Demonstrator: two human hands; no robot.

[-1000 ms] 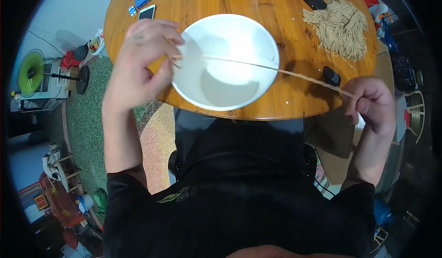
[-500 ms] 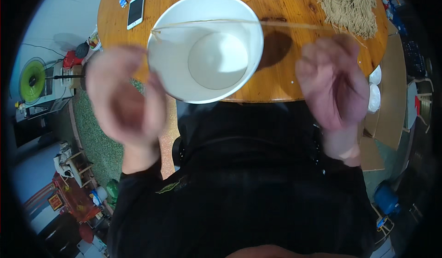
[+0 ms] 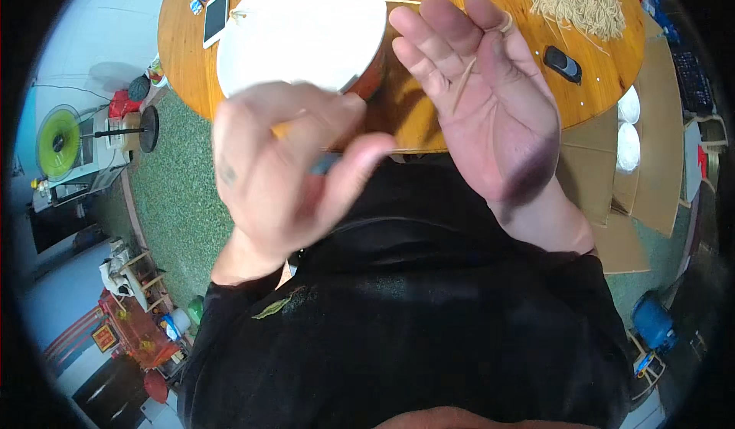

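The right hand is raised palm-up and spread wide, a thin pale length of string lying across its palm and looping over the fingertips; nothing pinches it there, so it merely drapes. The left hand is blurred with motion, fingers curled loosely inward; whether it grips the string's other end I cannot tell (something orange shows between the fingers). Just beyond both hands stands a large white round bowl with an orange outer wall, near the front edge of the round wooden worktop.

The string looks light, limp and prone to slipping off an open palm; a pinch between thumb and forefinger near its end would likely hold it best.

Farther out lie a heap of pale string, a small black oblong device and a white-cased phone. Green carpet covers the floor at left.
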